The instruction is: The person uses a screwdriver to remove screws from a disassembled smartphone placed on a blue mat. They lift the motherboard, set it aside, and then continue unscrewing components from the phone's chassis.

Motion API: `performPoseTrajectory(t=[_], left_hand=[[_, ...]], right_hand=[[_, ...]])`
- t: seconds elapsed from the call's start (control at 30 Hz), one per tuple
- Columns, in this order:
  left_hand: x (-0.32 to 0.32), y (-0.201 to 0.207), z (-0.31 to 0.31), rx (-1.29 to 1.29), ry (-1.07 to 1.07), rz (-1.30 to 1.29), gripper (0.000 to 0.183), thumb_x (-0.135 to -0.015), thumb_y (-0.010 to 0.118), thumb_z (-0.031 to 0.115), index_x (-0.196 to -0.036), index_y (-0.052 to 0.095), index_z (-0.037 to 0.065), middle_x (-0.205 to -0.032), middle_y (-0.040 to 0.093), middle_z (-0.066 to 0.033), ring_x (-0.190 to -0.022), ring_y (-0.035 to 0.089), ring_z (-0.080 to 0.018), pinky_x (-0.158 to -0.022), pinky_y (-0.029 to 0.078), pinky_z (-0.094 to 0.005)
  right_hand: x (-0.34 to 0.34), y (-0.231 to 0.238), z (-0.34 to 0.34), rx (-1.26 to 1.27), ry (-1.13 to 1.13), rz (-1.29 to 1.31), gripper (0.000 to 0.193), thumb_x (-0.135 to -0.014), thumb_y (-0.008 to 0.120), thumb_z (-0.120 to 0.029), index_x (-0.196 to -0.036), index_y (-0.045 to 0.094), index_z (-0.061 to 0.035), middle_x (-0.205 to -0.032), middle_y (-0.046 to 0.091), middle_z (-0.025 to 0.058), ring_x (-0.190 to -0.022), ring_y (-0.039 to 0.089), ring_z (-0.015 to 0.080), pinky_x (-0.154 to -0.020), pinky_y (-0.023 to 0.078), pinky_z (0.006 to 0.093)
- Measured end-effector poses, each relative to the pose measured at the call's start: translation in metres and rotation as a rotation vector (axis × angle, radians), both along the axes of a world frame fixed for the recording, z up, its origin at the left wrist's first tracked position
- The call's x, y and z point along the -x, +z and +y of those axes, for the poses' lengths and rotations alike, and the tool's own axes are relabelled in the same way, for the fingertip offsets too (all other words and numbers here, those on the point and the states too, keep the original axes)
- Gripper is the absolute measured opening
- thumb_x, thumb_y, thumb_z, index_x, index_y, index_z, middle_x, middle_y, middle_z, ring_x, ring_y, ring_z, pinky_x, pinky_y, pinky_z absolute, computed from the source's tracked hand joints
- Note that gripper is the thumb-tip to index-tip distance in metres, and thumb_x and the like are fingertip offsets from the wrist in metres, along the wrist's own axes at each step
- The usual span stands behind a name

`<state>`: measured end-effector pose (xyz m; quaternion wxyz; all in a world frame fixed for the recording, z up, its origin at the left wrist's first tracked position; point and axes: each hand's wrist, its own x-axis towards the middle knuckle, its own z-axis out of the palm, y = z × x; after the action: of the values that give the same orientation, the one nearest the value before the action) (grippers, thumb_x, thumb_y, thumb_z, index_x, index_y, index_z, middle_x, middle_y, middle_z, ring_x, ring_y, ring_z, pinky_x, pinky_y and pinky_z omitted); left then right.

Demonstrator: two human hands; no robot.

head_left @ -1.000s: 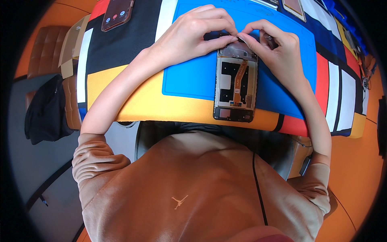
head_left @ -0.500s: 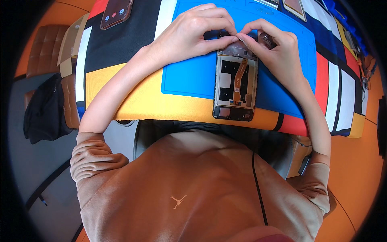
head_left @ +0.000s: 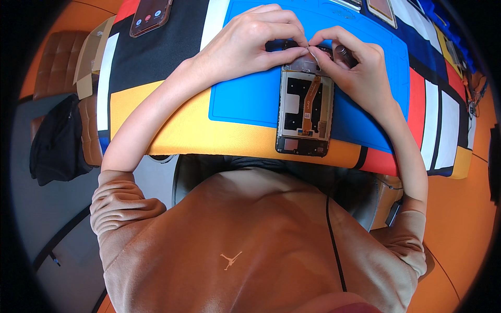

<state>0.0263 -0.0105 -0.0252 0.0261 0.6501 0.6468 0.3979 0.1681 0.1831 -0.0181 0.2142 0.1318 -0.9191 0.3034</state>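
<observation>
An opened phone (head_left: 290, 128), its back cover off, lies lengthwise toward me, and an orange ribbon cable (head_left: 310, 107) runs along its inside. Over its far end my left hand (head_left: 255, 39) is closed, thumb and forefinger pinched together; whatever is between them is too small to name. Touching those fingertips, my right hand (head_left: 365, 68) pinches a thin pale sliver (head_left: 313, 54) of unclear kind. A dark cylindrical handle (head_left: 344, 54), like a screwdriver's, is also tucked in my right hand. Part of the phone's far end is hidden by my fingers.
Under the phone is a blue work mat (head_left: 240, 101) on a table with a coloured-block cloth (head_left: 182, 120). Another phone (head_left: 151, 18) lies at the far left, a phone-like panel (head_left: 382, 11) at the far right. A cardboard box (head_left: 90, 60) stands beside the table.
My right hand has tilted and shifted slightly, baring more of the thin sliver and the phone's far end. My left hand stays almost in place.
</observation>
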Motion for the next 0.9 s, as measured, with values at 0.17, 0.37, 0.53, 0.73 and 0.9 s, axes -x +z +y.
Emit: performPoseTrajectory(t=[0.17,0.37,0.53,0.73,0.9], left_hand=[[-0.0003,-0.0005,-0.0001,0.001,0.0,0.009,0.012,-0.089,0.077,0.013,-0.098,0.072,0.007,-0.095,0.068,-0.0081,-0.091,0.065,-0.0269,-0.081,0.054,-0.0351],[0.0007,-0.001,0.0002,0.007,-0.011,0.019,0.012,-0.091,0.076,0.014,-0.099,0.072,0.006,-0.097,0.068,-0.0084,-0.091,0.066,-0.0276,-0.081,0.054,-0.0354],[0.0021,-0.0008,-0.0007,0.019,-0.018,0.046,0.013,-0.092,0.075,0.015,-0.101,0.072,0.006,-0.098,0.068,-0.0081,-0.091,0.066,-0.0277,-0.081,0.054,-0.0358],[0.0017,-0.0013,-0.0012,0.022,-0.007,0.073,0.013,-0.093,0.074,0.016,-0.101,0.072,0.007,-0.098,0.068,-0.0079,-0.092,0.066,-0.0276,-0.081,0.054,-0.0357],[0.0014,-0.0012,-0.0016,0.029,0.006,0.055,0.013,-0.093,0.074,0.016,-0.103,0.072,0.007,-0.099,0.068,-0.0088,-0.093,0.066,-0.0278,-0.082,0.054,-0.0355]], right_hand=[[-0.0003,-0.0017,0.0023,-0.013,0.0,-0.015,0.016,-0.091,0.076,-0.007,-0.107,0.073,-0.0084,-0.059,0.039,-0.0048,-0.052,0.035,0.0009,-0.048,0.025,0.0211],[0.0004,-0.0009,0.0047,-0.028,0.009,-0.005,0.016,-0.091,0.077,-0.007,-0.107,0.075,-0.0089,-0.06,0.041,-0.0042,-0.052,0.036,0.0018,-0.048,0.026,0.0214],[0.0013,-0.0006,0.0064,-0.061,0.023,0.032,0.015,-0.091,0.077,-0.013,-0.106,0.075,-0.0112,-0.058,0.045,-0.0017,-0.049,0.041,0.0061,-0.046,0.03,0.0238],[0.0022,0.0005,0.0093,-0.083,0.056,0.073,0.018,-0.091,0.078,-0.01,-0.109,0.077,-0.0094,-0.059,0.043,-0.0019,-0.051,0.038,0.0043,-0.047,0.027,0.0228],[0.0027,0.0003,0.0089,-0.131,0.038,0.117,0.019,-0.091,0.078,-0.011,-0.109,0.076,-0.0104,-0.059,0.04,-0.0022,-0.052,0.037,0.0043,-0.047,0.026,0.0229]])
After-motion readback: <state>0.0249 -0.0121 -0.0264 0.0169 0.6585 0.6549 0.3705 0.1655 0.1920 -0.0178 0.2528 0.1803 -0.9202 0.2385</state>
